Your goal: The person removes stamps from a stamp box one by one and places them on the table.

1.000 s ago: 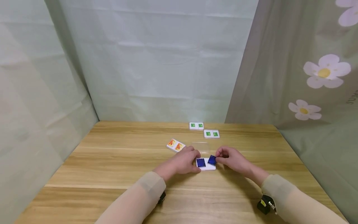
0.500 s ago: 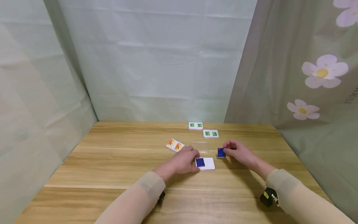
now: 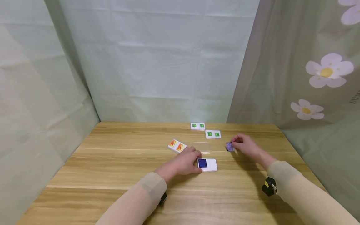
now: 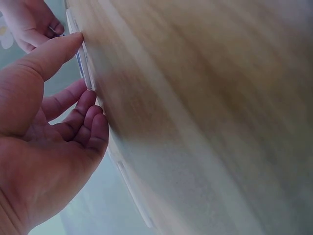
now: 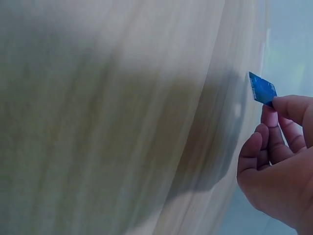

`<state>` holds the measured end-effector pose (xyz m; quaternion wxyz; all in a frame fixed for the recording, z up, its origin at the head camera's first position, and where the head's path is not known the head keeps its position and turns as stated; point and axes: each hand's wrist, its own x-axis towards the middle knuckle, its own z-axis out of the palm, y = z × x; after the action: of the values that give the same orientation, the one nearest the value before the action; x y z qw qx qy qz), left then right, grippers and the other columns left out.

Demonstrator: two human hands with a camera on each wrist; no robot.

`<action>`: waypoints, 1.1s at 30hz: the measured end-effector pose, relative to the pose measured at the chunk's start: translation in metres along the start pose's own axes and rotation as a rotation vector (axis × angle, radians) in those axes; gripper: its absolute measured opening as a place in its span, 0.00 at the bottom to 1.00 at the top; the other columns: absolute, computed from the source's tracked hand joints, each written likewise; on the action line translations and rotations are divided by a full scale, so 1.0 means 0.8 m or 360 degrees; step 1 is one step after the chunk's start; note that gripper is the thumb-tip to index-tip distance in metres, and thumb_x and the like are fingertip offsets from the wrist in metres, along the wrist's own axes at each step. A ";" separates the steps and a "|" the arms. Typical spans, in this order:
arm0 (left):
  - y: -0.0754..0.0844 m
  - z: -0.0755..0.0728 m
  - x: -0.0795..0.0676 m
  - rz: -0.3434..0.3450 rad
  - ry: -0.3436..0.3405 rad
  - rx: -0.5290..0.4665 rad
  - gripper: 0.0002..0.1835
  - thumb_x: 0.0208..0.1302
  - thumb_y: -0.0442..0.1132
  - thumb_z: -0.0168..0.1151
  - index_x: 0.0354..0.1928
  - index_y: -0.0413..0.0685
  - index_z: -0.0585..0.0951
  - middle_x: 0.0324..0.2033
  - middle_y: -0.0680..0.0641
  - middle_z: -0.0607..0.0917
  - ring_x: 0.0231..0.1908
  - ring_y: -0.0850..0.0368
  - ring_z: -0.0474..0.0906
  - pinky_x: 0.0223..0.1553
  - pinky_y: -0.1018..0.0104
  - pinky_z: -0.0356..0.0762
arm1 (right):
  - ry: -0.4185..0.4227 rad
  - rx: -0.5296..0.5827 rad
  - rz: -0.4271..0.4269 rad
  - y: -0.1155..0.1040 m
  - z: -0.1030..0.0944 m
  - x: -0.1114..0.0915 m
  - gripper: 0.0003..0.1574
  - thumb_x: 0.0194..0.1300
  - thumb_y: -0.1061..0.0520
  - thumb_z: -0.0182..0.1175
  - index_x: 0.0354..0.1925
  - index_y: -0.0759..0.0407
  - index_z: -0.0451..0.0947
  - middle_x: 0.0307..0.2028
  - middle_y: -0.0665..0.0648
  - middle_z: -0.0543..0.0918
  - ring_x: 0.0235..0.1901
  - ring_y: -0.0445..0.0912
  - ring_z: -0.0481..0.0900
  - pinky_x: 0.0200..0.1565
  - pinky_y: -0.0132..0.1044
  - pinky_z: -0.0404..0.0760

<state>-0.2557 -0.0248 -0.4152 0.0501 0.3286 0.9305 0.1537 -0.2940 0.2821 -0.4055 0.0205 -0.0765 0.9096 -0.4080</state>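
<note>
My left hand (image 3: 183,162) grips the left end of a flat white rectangular holder (image 3: 212,164) on the table, thumb at its near edge and fingers at its far edge. One dark blue square piece (image 3: 202,163) lies on the holder's left half, while the right half shows plain white. In the left wrist view the holder (image 4: 82,63) appears edge-on between thumb and fingertips. Off to the right and farther back, my right hand (image 3: 248,148) pinches a second small blue square piece (image 3: 229,147) by its corner. The right wrist view shows that blue piece (image 5: 263,89) between thumb and forefinger.
Behind the holder lies a clear plastic cover (image 3: 201,147). A white holder with two orange pictures (image 3: 176,146) sits beyond my left hand. Two holders with green squares, one nearer (image 3: 212,134) and one farther (image 3: 197,126), lie toward the table's back edge.
My right hand has lifted its blue piece off the holder's right half and carried it right and away from me. The left hand stays in place on the holder.
</note>
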 end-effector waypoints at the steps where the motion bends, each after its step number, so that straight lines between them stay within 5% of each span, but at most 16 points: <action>1: 0.000 0.000 0.000 -0.0002 0.0002 -0.0005 0.29 0.58 0.54 0.75 0.57 0.49 0.80 0.48 0.52 0.78 0.46 0.59 0.69 0.53 0.66 0.71 | 0.0007 -0.0013 -0.0006 0.002 -0.001 0.002 0.10 0.73 0.61 0.60 0.48 0.66 0.78 0.43 0.61 0.81 0.42 0.51 0.74 0.43 0.41 0.74; 33: 0.004 -0.003 -0.001 -0.0016 0.0005 -0.0040 0.28 0.57 0.53 0.76 0.56 0.48 0.81 0.48 0.52 0.79 0.46 0.59 0.70 0.54 0.65 0.71 | 0.0055 -0.0222 0.0047 0.024 0.004 0.024 0.07 0.70 0.59 0.64 0.45 0.60 0.80 0.41 0.59 0.81 0.41 0.52 0.74 0.46 0.45 0.75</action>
<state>-0.2539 -0.0237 -0.4122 0.0535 0.3230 0.9303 0.1656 -0.3150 0.2898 -0.4215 0.0056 -0.0572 0.9370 -0.3445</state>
